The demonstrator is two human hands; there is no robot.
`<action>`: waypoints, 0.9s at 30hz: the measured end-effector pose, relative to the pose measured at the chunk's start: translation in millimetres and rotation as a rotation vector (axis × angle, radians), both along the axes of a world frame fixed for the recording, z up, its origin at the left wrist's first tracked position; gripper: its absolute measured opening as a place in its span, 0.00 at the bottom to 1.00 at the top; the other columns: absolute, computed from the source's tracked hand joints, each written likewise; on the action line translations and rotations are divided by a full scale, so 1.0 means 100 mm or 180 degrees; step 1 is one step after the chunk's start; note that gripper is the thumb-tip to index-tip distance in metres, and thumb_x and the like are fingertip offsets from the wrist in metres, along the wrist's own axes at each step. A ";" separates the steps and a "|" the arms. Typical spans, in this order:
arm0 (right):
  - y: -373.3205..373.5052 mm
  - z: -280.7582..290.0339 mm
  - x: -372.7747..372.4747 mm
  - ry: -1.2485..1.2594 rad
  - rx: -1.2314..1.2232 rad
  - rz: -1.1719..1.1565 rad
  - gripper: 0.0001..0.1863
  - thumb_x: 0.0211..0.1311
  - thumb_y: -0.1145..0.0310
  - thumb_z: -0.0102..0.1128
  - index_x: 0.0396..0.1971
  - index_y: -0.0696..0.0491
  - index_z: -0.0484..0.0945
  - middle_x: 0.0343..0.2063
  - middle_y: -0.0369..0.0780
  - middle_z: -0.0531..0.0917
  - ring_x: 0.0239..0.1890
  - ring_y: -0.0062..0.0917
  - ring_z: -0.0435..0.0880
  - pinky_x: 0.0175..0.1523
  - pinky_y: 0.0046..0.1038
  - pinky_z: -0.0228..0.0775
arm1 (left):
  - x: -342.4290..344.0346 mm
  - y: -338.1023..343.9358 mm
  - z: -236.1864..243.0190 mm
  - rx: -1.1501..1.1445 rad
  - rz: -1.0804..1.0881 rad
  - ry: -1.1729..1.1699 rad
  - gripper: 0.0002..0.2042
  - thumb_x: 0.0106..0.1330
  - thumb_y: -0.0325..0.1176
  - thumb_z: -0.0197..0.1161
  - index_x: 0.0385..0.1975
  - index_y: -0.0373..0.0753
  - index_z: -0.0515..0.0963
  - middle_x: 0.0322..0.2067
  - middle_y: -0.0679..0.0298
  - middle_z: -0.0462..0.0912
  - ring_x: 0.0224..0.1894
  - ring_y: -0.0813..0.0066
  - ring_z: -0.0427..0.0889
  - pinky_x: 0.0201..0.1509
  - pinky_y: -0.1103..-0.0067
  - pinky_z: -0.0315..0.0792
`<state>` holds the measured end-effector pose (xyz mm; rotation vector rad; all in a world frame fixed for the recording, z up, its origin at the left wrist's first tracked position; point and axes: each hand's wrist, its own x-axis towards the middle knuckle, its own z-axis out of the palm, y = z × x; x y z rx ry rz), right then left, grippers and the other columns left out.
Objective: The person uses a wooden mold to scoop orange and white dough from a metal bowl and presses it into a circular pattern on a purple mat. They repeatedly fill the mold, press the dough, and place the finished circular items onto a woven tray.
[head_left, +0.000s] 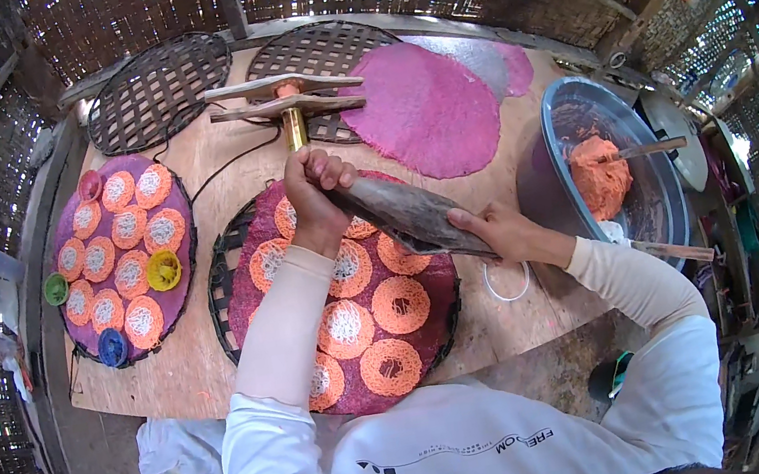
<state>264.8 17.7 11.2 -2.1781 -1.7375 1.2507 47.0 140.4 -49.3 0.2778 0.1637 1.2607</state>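
Note:
My left hand (320,189) is closed around the upper end of a long, dark grey, worn-looking piece (411,216); its material and kind are unclear. My right hand (513,236) grips its lower end, thumb on top. Just beyond my left fist is a brass-coloured tube press (294,128) with two wooden crossbars and orange paste between them. Whether the fist touches it, I cannot tell. Beneath my arms lies a round woven tray (220,301) covered with a purple-red sheet (365,298). On it are several orange lacy dough rings (401,304), some with white strands in the centre.
At left, another purple-covered tray (155,299) bears orange-and-white rounds and small coloured cups (164,270). Behind are woven trays (161,93) and a pink sheet (429,111). A blue-grey tub (544,162) of orange dough (599,183) stands right, near a white ring (510,295).

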 end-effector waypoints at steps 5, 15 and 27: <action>0.01 0.07 0.00 -0.0410 0.0207 0.0207 0.42 0.53 0.32 0.38 0.12 0.61 0.75 0.07 0.42 0.70 0.17 0.28 0.76 0.29 0.32 0.66 | 0.04 -0.01 -0.16 -0.0206 0.0043 -0.0042 0.18 0.60 0.43 0.45 0.09 0.49 0.55 0.05 0.74 0.51 0.11 0.79 0.55 0.20 0.82 0.57; -0.09 0.35 -0.06 0.0851 0.0698 -0.0161 0.40 0.53 0.33 0.41 0.19 0.62 0.78 0.09 0.38 0.72 0.15 0.24 0.74 0.23 0.27 0.65 | -0.43 -0.56 0.81 0.1617 -0.0266 0.0992 0.29 0.56 0.54 0.54 0.49 0.35 0.64 0.43 0.55 0.71 0.50 0.62 0.67 0.58 0.70 0.58; -0.22 0.92 -0.31 0.0165 0.5060 0.1264 0.22 0.44 0.49 0.63 0.24 0.57 0.76 0.17 0.39 0.75 0.20 0.24 0.73 0.29 0.23 0.65 | -0.26 -1.58 1.16 0.5509 0.0977 0.5066 0.17 0.54 0.40 0.57 0.42 0.41 0.69 0.37 0.60 0.75 0.33 0.67 0.77 0.35 0.72 0.68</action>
